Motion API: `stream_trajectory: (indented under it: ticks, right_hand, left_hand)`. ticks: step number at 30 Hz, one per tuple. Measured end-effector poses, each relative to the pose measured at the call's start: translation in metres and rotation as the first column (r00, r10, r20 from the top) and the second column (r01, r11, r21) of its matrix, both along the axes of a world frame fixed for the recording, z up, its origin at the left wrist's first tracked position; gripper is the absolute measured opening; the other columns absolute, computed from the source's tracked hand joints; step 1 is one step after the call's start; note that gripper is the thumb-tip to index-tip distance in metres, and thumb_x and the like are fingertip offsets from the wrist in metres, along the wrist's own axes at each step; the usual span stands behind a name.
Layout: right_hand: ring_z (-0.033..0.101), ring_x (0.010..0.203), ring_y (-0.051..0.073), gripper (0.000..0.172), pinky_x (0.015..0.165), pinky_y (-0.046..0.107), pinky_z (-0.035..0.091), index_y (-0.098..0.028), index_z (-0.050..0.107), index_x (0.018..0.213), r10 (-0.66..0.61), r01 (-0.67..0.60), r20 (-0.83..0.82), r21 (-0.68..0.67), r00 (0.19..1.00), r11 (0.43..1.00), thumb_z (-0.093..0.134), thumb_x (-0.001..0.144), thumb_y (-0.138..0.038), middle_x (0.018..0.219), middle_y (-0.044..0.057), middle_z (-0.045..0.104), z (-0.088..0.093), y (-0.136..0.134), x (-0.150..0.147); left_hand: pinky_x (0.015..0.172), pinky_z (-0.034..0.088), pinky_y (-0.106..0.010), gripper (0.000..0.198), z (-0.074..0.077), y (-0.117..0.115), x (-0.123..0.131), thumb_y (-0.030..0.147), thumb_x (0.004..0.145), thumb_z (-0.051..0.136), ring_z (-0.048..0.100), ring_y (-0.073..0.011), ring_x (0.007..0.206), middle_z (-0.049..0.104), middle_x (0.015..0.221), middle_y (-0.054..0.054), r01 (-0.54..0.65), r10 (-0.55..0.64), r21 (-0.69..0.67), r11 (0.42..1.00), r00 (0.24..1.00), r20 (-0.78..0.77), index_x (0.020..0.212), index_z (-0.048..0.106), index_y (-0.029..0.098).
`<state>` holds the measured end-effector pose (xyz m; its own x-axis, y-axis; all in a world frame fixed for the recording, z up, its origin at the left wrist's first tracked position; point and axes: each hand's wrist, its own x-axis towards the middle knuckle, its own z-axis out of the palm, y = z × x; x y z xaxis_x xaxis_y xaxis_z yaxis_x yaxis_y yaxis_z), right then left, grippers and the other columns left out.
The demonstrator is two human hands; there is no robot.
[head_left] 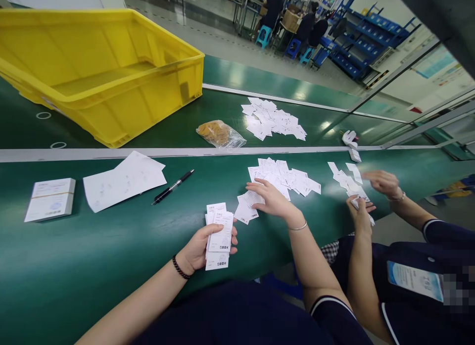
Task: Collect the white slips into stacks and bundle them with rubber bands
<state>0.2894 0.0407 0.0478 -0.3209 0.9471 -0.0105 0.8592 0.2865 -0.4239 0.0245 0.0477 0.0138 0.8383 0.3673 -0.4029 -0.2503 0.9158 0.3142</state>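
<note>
Green counter stretches from the left hand to one banded stack, its near edge close to the shirt. The left grip pinches several overlapping cards, too hidden to count; the right grip is loosely open over one near pile. Past the white strip: one far pile, one bag, one bin. One pen lies this side.

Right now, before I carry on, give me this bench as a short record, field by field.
Left hand: holds several white printed cards, thumb on top
Right hand: fingers spread over the near pile; contact unclear
Far pile: loose, beyond the pale strip
Left end: banded stack, loose sheets, pen
Beyond strip: yellow bin, plastic bag
To the right: co-worker's hands at more cards
</note>
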Motion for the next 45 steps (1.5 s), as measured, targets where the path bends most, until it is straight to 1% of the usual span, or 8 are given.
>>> stream_trajectory:
  ticks: [6, 11, 14, 17, 23, 29, 38, 45]
  right_hand:
    - [0.052, 0.112, 0.031, 0.057, 0.095, 0.049, 0.046, -0.021, 0.062, 0.119, 0.114, -0.105, 0.129, -0.079, 0.985, 0.991, 0.081, 0.066, -0.021, 0.108, 0.010, 0.064, -0.002, 0.026, 0.021]
    - [0.058, 0.083, 0.021, 0.012, 0.079, 0.037, 0.049, -0.020, 0.064, 0.085, -0.091, 0.080, -0.152, -0.075, 0.984, 0.994, 0.065, 0.083, -0.031, 0.083, 0.005, 0.063, 0.004, 0.019, 0.013]
    - [0.059, 0.070, 0.017, 0.024, 0.064, 0.030, 0.049, -0.021, 0.055, 0.088, -0.424, 0.376, -0.514, -0.201, 0.746, 0.905, 0.058, 0.086, -0.045, 0.080, 0.002, 0.064, -0.002, 0.002, -0.018]
    - [0.061, 0.065, 0.016, 0.034, 0.057, 0.028, 0.049, -0.023, 0.050, 0.088, -0.506, 0.358, -0.676, -0.360, 0.536, 0.861, 0.058, 0.083, -0.055, 0.078, 0.001, 0.065, -0.014, -0.017, -0.070]
    - [0.063, 0.081, 0.020, 0.030, 0.075, 0.035, 0.051, -0.023, 0.062, 0.091, -0.477, 0.476, -0.366, -0.100, 0.799, 0.874, 0.044, 0.094, -0.046, 0.091, 0.006, 0.069, -0.015, -0.019, -0.099]
    - [0.056, 0.105, 0.036, 0.063, 0.079, 0.047, 0.050, -0.015, 0.049, 0.125, -0.603, 0.602, 0.102, 0.048, 0.791, 0.797, 0.072, 0.075, -0.045, 0.110, 0.019, 0.061, -0.021, -0.003, -0.062]
    - [0.057, 0.099, 0.032, 0.050, 0.077, 0.045, 0.051, -0.017, 0.056, 0.108, -0.606, 0.613, 0.115, -0.037, 0.787, 0.789, 0.075, 0.071, -0.046, 0.103, 0.014, 0.058, -0.028, 0.000, -0.063]
    - [0.050, 0.114, 0.031, 0.074, 0.092, 0.048, 0.048, -0.027, 0.049, 0.131, -0.105, 0.105, 0.168, 0.011, 0.980, 0.994, 0.081, 0.065, -0.018, 0.121, 0.012, 0.050, -0.002, 0.031, -0.042]
  left_hand:
    - [0.068, 0.056, -0.032, 0.033, -0.001, -0.003, 0.001, 0.023, 0.077, 0.071, 0.066, -0.0181, 0.075, 0.070, 0.096, -0.012, 0.062, -0.063, 0.037, 0.997, 0.998, 0.026, 0.108, 0.067, 0.012]
    - [0.067, 0.055, -0.030, 0.045, -0.002, 0.003, 0.004, 0.009, 0.065, 0.078, 0.064, -0.0169, 0.076, 0.070, 0.088, -0.005, -0.161, 0.167, 0.073, 0.984, 0.983, -0.079, 0.107, 0.066, 0.017]
    - [0.072, 0.057, -0.032, 0.045, -0.002, 0.004, 0.006, 0.008, 0.063, 0.080, 0.066, -0.0180, 0.080, 0.070, 0.088, -0.003, -0.283, 0.300, 0.117, 0.952, 0.939, -0.167, 0.105, 0.066, 0.018]
    - [0.081, 0.056, -0.035, 0.048, -0.002, 0.002, 0.008, 0.010, 0.062, 0.081, 0.067, -0.0224, 0.092, 0.072, 0.097, -0.005, -0.324, 0.342, 0.125, 0.938, 0.923, -0.173, 0.106, 0.066, 0.019]
    - [0.099, 0.048, -0.044, 0.041, 0.001, 0.003, 0.009, 0.014, 0.072, 0.071, 0.060, -0.0318, 0.116, 0.071, 0.112, -0.010, -0.359, 0.363, 0.060, 0.932, 0.913, -0.183, 0.112, 0.064, 0.019]
    - [0.096, 0.050, -0.051, 0.033, 0.007, 0.008, 0.005, 0.012, 0.073, 0.067, 0.068, -0.0278, 0.099, 0.073, 0.096, -0.007, -0.433, 0.431, 0.019, 0.901, 0.891, -0.143, 0.106, 0.064, 0.017]
    - [0.085, 0.057, -0.041, 0.035, 0.005, 0.009, 0.007, 0.011, 0.069, 0.074, 0.067, -0.0182, 0.081, 0.068, 0.085, -0.002, -0.470, 0.483, 0.114, 0.875, 0.854, -0.193, 0.102, 0.064, 0.018]
    - [0.084, 0.058, -0.039, 0.032, 0.003, 0.008, 0.008, 0.009, 0.071, 0.071, 0.067, -0.0180, 0.081, 0.068, 0.086, -0.003, -0.473, 0.483, 0.103, 0.875, 0.845, -0.227, 0.101, 0.065, 0.019]
